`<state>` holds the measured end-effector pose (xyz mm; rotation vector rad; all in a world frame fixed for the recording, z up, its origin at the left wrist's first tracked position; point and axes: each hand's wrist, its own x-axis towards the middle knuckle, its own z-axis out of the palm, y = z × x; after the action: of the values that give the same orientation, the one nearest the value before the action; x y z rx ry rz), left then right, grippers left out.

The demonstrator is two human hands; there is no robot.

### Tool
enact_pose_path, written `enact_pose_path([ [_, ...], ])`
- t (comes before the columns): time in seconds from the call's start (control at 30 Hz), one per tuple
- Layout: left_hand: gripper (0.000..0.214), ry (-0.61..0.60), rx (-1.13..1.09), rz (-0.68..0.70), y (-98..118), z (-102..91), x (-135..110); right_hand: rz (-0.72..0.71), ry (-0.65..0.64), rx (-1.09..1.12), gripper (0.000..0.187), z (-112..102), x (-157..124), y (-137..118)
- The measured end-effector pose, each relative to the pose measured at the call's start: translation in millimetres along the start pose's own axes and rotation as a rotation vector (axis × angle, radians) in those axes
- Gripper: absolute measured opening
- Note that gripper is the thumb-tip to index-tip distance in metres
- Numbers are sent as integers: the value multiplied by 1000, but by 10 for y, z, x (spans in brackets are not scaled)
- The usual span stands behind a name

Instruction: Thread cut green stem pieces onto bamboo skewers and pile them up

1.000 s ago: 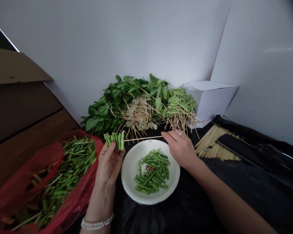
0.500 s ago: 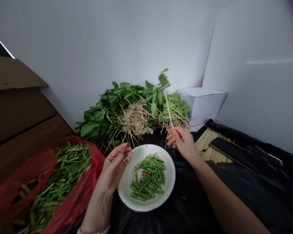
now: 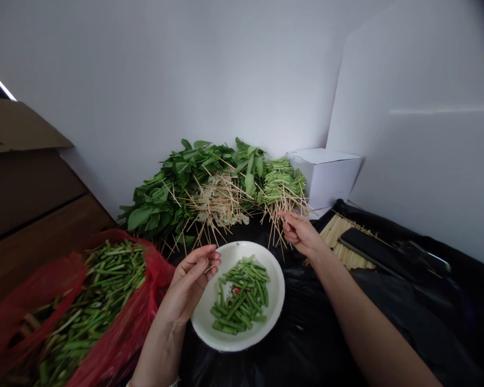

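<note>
My left hand (image 3: pixel 194 277) is by the left rim of a white bowl (image 3: pixel 275 322), its fingers curled around a small, thin, pale stick-like thing (image 3: pixel 210 269). Cut green stem pieces (image 3: pixel 242 295) lie in the bowl, with something red among them. Beyond the bowl, my right hand (image 3: pixel 300 231) has its fingers bent and its fingertips against the bare ends of wooden skewers (image 3: pixel 281 207). Whether it grips one of them is hidden. Those skewers carry bundled green stems (image 3: pixel 282 177).
Leafy greens (image 3: pixel 153 201) and pale skewered pieces (image 3: pixel 220 191) are heaped against the wall. At left is a red plastic bag (image 3: pixel 157 269) of cut stems. A white box (image 3: pixel 331 177), loose bare skewers (image 3: pixel 336 231) and a dark phone (image 3: pixel 365 244) are at right.
My right hand has lowered the skewer of greens it held upright onto the skewered stems; that skewer no longer stands out. My left hand stays by the bowl. The view has shifted slightly.
</note>
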<state>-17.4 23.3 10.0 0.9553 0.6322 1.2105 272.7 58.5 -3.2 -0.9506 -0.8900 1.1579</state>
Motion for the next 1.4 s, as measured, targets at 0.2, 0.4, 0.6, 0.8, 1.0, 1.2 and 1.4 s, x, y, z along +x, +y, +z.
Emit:
enact_pose_path([
  [0.2, 30, 22, -2, 1, 27, 12, -16, -98, 123, -99, 58, 64, -23, 52],
  [0.4, 26, 200, 318, 114, -1, -12, 21, -211, 247, -309, 40, -10, 19, 132],
  [0.6, 16, 298, 942, 406, -121, -161, 102, -534, 379, -931, 26, 27, -103, 109],
  [0.8, 36, 282, 1001, 304, -181, -219, 132, -596, -216, -1162, 19, 403, -388, 42],
  [1.0, 48, 276, 953, 285, -194, -219, 131, -505, -704, -1455, 16, 702, -580, 39],
  [1.2, 49, 261, 980, 288, -195, -216, 126, -661, -871, -1578, 21, 1032, -637, 194],
  [1.4, 47, 265, 1021, 306, -173, -182, 115, -679, -986, -1517, 30, 1217, -610, 490],
])
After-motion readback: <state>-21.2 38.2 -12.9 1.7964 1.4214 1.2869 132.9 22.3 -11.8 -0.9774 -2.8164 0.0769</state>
